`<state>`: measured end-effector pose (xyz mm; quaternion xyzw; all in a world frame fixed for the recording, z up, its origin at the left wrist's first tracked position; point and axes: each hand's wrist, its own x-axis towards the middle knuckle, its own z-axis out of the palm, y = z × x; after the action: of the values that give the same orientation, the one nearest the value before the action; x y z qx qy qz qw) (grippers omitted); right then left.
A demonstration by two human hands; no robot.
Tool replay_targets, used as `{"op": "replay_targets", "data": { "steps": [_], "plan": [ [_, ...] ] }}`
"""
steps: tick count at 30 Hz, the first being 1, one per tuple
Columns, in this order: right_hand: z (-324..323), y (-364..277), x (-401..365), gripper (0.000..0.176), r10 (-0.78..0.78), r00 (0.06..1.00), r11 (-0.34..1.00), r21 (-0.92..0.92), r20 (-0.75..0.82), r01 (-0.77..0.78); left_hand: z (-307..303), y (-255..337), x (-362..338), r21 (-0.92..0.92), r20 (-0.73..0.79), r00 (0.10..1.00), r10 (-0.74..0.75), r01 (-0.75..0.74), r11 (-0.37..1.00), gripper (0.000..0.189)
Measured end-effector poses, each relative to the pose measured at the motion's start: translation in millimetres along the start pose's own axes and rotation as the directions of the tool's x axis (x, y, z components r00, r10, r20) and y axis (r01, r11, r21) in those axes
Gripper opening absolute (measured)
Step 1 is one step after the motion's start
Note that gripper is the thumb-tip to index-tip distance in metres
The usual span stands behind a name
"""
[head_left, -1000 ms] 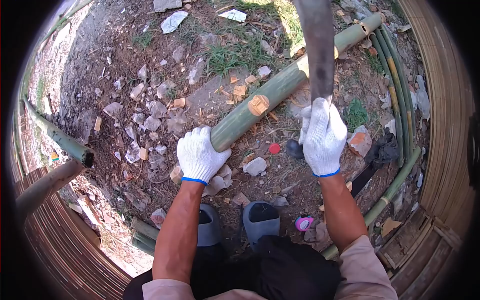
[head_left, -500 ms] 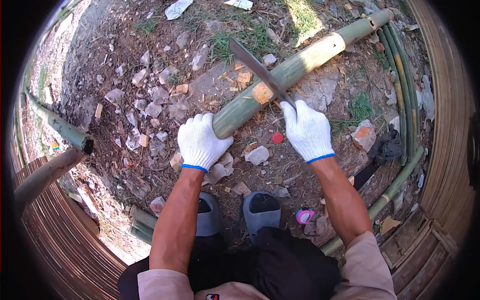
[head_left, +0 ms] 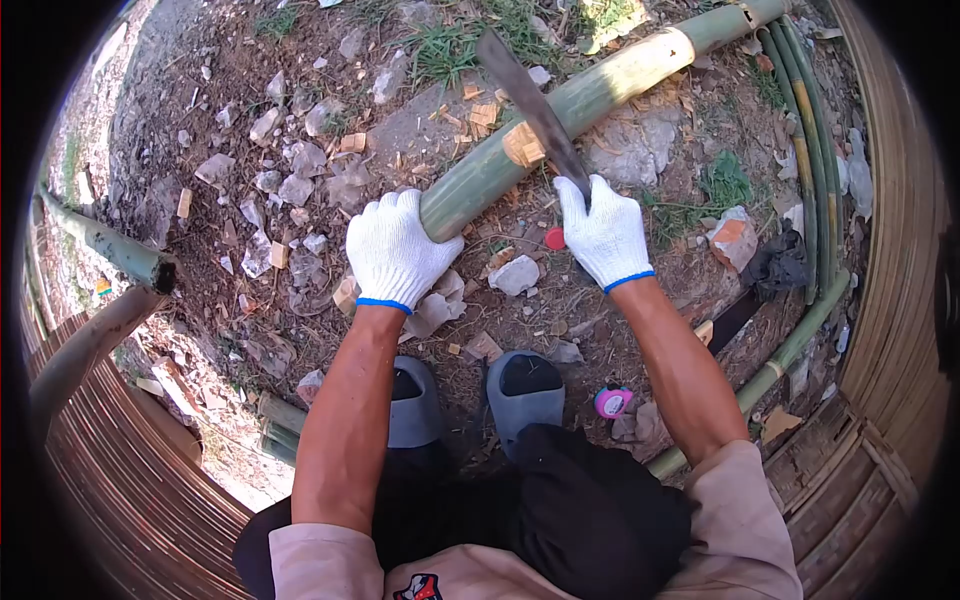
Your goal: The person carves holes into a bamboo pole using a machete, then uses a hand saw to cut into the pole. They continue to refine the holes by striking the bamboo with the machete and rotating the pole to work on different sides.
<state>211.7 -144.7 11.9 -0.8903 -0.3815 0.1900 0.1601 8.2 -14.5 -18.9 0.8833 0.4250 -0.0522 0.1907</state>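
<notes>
Mat: woven slats (head_left: pixel 120 480) curve along the lower left edge.
Stub: a cut green length of bamboo (head_left: pixel 110 250) lies at far left, well apart from the hands, its open end facing the middle.
Rubble: pale stones and wood chips (head_left: pixel 290 190) are strewn over the bare soil left of the gloves.
Left hand: white-gloved (head_left: pixel 395 255), its fingers wrapped over the near end of the pole, clenched around it from above.
Pole: thick green bamboo (head_left: pixel 610 85) runs on the ground from the left glove up to the upper right.
Notch: a pale hacked patch (head_left: pixel 523 145) sits on the pole just beyond the left hand.
Blade: long and dark (head_left: pixel 530 100), it crosses the pole with its edge at the notch and its tip pointing up and left.
Right hand: white-gloved (head_left: pixel 603 235), fingers closed tight on the blade's handle, just right of the pole.
Cap: a small red disc (head_left: pixel 555 238) lies on the soil between the gloves.
Sandals: grey pair (head_left: pixel 525 385), below the hands, near the body.
Tape: pink roll (head_left: pixel 612 402), just right of the sandals.
Brick: an orange-faced chunk (head_left: pixel 733 235) lies right of the right hand.
Strips: thin green bamboo (head_left: pixel 800 150) bends along the right side.
Wall: woven slats (head_left: pixel 890 250) close the right edge.
</notes>
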Motion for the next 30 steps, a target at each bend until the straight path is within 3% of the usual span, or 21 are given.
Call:
{"op": "replay_targets", "data": {
  "steps": [1,3,5,7,8,9,11,12,13,14,16,17,19,21,23,24,25,27,28,29,30],
  "plan": [
    [-5.3,7.1,0.0,0.046,0.015,0.999,0.995,-0.098,0.052,-0.010,-0.9,-2.1,3.3,-0.001,-0.014,1.000,0.019,-0.019,1.000,0.057],
    [-24.7,7.6,1.3,0.042,-0.115,0.993,0.985,-0.132,-0.032,0.110,6.6,-7.5,1.5,0.004,-0.040,0.998,0.049,-0.049,0.999,0.056],
    [-49.8,-17.7,-1.2,0.032,-0.047,0.946,0.982,0.156,-0.321,0.102,1.9,-0.5,8.7,0.002,0.002,1.000,-0.018,0.018,1.000,0.056],
    [-26.9,-11.7,-9.6,0.032,0.224,0.899,0.848,0.529,-0.376,0.010,-3.1,2.2,1.2,0.036,0.052,0.998,-0.032,0.030,0.999,0.057],
    [-4.5,8.9,-7.0,0.036,-0.023,0.957,0.991,0.117,-0.288,0.059,-0.9,1.1,1.4,0.004,0.032,0.999,-0.033,0.033,0.999,0.058],
    [2.3,7.4,0.1,0.040,-0.055,0.997,0.998,0.009,-0.059,0.055,0.0,3.3,-0.3,-0.007,0.022,1.000,-0.020,0.020,1.000,0.058],
    [-16.7,20.9,3.7,0.044,-0.055,0.996,0.985,-0.157,0.066,0.064,1.4,-3.1,3.6,0.032,0.024,1.000,0.002,-0.003,0.999,0.058],
    [-29.1,15.7,4.8,0.040,-0.172,0.984,0.981,-0.096,-0.048,0.167,4.1,-5.0,2.6,0.012,0.018,1.000,0.010,-0.010,1.000,0.058],
    [-45.8,0.7,3.5,0.035,-0.097,0.982,0.993,0.057,-0.161,0.108,0.4,-1.4,3.6,0.042,0.064,0.998,-0.021,0.018,0.999,0.058],
    [-39.7,-4.8,6.4,0.035,-0.102,0.983,0.992,0.058,-0.151,0.112,0.8,0.3,6.9,0.031,0.036,0.999,-0.029,0.028,0.999,0.058],
    [-32.0,-15.3,-4.1,0.037,0.135,0.909,0.934,0.356,-0.394,0.016,0.7,-1.2,-4.2,0.026,0.042,0.999,-0.034,0.033,0.999,0.058],
    [-0.2,21.5,-2.0,0.040,-0.075,0.992,0.994,-0.081,-0.097,0.067,-0.7,-0.5,-0.3,0.038,0.052,0.998,-0.040,0.038,0.999,0.058],
    [-8.5,13.6,0.8,0.043,-0.043,0.999,0.984,-0.174,0.008,0.044,-2.3,-0.9,5.1,-0.009,0.048,0.999,-0.008,0.008,1.000,0.059],
    [-26.8,6.3,1.6,0.039,-0.141,0.976,0.990,-0.005,-0.168,0.142,2.9,-3.3,2.8,0.013,0.025,1.000,-0.004,0.003,1.000,0.060],
    [-40.3,-17.5,-4.3,0.037,0.045,0.908,0.961,0.266,-0.416,0.074,1.2,0.9,5.6,0.014,0.041,0.999,-0.018,0.017,1.000,0.059],
    [-20.2,-14.4,-8.8,0.036,0.123,0.886,0.934,0.355,-0.446,0.049,-1.9,1.0,2.6,0.019,0.044,0.999,-0.029,0.029,0.999,0.059],
    [2.4,9.8,-10.5,0.034,-0.011,0.985,0.999,0.038,-0.175,0.018,-1.5,-0.7,-1.6,0.018,0.049,0.999,-0.021,0.020,1.000,0.059],
    [3.1,25.9,-6.1,0.034,-0.058,0.998,0.989,-0.139,0.004,0.058,2.6,-4.0,4.6,0.014,0.047,0.999,-0.012,0.011,1.000,0.060],
    [-19.1,14.0,-1.4,0.033,-0.146,0.989,0.978,-0.156,-0.027,0.140,1.1,-3.0,4.7,0.008,0.035,0.999,-0.004,0.004,1.000,0.060],
    [-29.1,7.1,-1.0,0.034,-0.135,0.981,0.990,0.014,-0.142,0.139,1.5,-2.9,-1.3,0.013,0.076,0.997,0.004,-0.005,1.000,0.060],
    [-39.4,-5.1,-7.0,0.032,0.029,0.967,0.978,0.205,-0.251,0.024,2.8,-1.9,-2.6,0.024,0.090,0.996,-0.007,0.004,1.000,0.060]
  ]
}}
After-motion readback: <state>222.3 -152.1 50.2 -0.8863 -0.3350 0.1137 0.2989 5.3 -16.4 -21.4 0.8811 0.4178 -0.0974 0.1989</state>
